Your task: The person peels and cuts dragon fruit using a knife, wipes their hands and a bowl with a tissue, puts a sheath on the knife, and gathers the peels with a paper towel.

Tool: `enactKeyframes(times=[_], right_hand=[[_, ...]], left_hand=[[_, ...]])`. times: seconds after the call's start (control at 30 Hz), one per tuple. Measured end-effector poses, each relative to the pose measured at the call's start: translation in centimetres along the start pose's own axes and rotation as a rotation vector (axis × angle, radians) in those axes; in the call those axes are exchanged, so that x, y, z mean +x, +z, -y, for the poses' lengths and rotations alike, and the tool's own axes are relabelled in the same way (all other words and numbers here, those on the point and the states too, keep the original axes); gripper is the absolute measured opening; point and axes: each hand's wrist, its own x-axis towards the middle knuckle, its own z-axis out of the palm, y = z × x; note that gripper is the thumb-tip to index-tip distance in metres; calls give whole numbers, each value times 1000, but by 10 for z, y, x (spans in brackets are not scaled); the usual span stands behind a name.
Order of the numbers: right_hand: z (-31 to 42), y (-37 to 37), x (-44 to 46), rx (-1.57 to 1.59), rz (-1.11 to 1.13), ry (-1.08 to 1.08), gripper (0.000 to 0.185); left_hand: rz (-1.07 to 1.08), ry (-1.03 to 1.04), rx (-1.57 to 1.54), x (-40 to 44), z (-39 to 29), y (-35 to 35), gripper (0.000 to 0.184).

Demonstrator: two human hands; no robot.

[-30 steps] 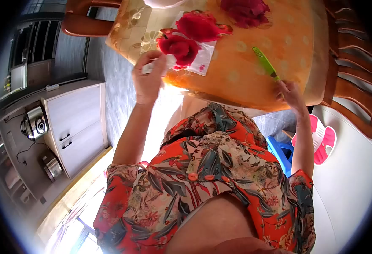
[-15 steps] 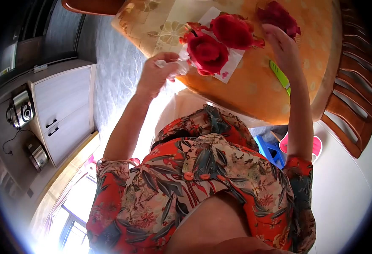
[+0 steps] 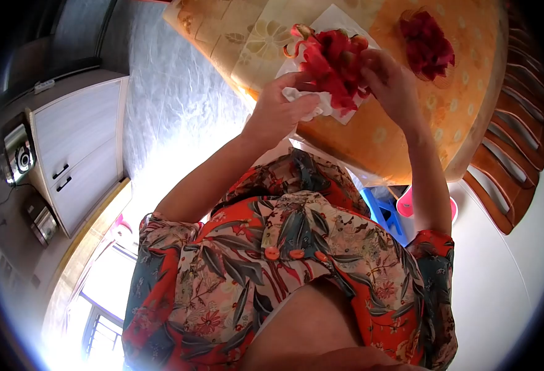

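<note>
My left hand [image 3: 273, 112] is closed around a crumpled white tissue [image 3: 314, 102], with its fingertips at the edge of a red peel. My right hand [image 3: 393, 85] pinches the right side of this red peel [image 3: 334, 62], which looks like dragon fruit skin with curled, petal-like flaps. The peel is folded between my hands over a white sheet of paper [image 3: 332, 17] on the table. Another red peel [image 3: 426, 44] lies in a round see-through dish to the right. The fingertips of my right hand are partly hidden among the flaps.
A patterned yellow-orange cloth covers the table [image 3: 371, 145]. Wooden slatted chairs [image 3: 510, 167] stand along its right side. Below the table edge are a blue plastic item [image 3: 384, 213] and a pink-and-white item [image 3: 406, 203]. A pale cabinet [image 3: 77, 148] is at the left.
My right hand has left the peel in the dish and moved left to the peel on the paper. My left hand has moved right with the tissue. The green-handled knife is out of sight.
</note>
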Motion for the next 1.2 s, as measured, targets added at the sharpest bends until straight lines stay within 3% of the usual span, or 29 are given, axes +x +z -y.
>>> enactKeyframes(times=[0.07, 0.17, 0.33, 0.47, 0.57, 0.67, 0.77, 0.87, 0.9, 0.97, 1.1, 1.13, 1.2], right_hand=[[7, -4, 2, -135, -33, -69, 30], [18, -19, 9, 114, 133, 165, 35], [24, -32, 23, -149, 313, 23, 42], [30, -21, 23, -460, 291, -21, 40], [23, -18, 26, -412, 262, -41, 40], [19, -15, 27, -533, 274, -52, 43], [21, -7, 25, -585, 232, -69, 45], [27, -5, 22, -608, 237, -58, 44], [28, -4, 20, -620, 224, -58, 43], [32, -3, 19, -646, 203, -56, 43], [39, -3, 18, -643, 206, -58, 41], [41, -3, 18, -642, 214, -46, 41], [40, -2, 18, -638, 214, -41, 41]], left_hand=[[-1, 31, -5, 3, -7, 6, 36], [-26, -95, -122, 10, -17, 13, 34], [36, -97, -170, 24, -1, 11, 34], [180, -45, 132, 22, -5, -2, 21], [206, -44, 231, 22, -15, -27, 18], [126, 156, 163, 21, -25, -57, 30], [-91, 186, 331, 15, -16, -70, 40], [-220, 174, 706, 7, -9, -56, 30], [-196, 136, 549, 6, 7, -54, 27], [-86, 100, 728, 7, 14, -43, 22], [-2, 387, 1132, 3, 40, -33, 17], [-30, 537, 1121, 1, 39, -26, 18], [-6, 502, 1106, -2, 37, -5, 18]])
